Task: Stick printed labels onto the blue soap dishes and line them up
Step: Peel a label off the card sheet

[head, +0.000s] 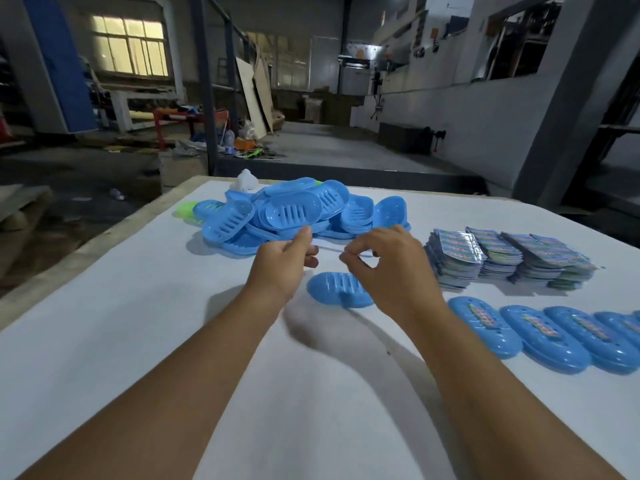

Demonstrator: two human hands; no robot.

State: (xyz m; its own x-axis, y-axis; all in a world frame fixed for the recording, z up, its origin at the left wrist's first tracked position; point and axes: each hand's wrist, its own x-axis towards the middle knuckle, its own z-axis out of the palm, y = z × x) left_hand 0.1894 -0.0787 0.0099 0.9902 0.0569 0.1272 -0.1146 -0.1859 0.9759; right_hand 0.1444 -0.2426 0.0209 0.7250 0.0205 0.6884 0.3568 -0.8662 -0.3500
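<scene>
A single blue soap dish [334,287] lies upside down on the white table [138,306], just below my hands. My left hand [282,268] and my right hand [388,268] hover above it, each pinching one end of a thin label strip [327,248] seen edge-on between them. A heap of unlabelled blue soap dishes [294,213] sits beyond my hands. Stacks of printed labels [502,258] lie to the right. Several labelled dishes [554,337] stand in a row at the right edge.
A green dish [188,209] pokes out at the left of the heap, and a white object [244,181] sits behind it. The table's left edge [104,233] drops to the workshop floor. Machines and clutter fill the background.
</scene>
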